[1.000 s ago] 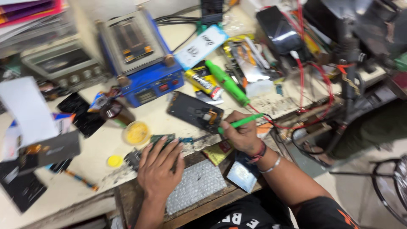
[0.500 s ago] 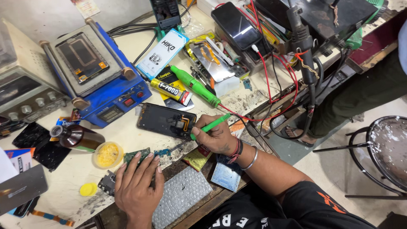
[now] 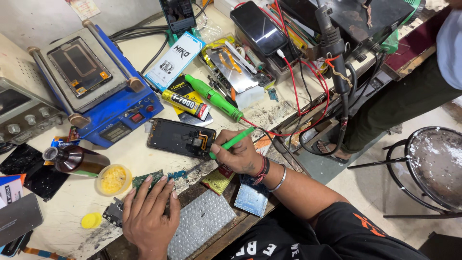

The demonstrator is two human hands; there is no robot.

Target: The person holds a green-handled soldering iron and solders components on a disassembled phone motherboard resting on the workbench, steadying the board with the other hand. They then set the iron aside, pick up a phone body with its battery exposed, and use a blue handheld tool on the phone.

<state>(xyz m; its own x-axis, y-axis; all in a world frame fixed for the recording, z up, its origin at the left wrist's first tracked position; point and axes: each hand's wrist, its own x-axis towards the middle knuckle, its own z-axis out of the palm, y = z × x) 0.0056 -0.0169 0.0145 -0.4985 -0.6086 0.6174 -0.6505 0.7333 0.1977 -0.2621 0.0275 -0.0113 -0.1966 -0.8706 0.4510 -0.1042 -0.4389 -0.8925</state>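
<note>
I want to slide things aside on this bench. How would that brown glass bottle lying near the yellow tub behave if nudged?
The brown bottle lies on its side, so it would probably roll. It looks like glass, so likely fragile and slippery. The yellow tub beside it might stop it.

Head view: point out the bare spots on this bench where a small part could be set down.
Bare bench top lies between the opened phone, the yellow tub and the left hand. The bubble wrap sheet is also free. Behind the right hand, around the green tool and metal tray, it is crowded.
</note>
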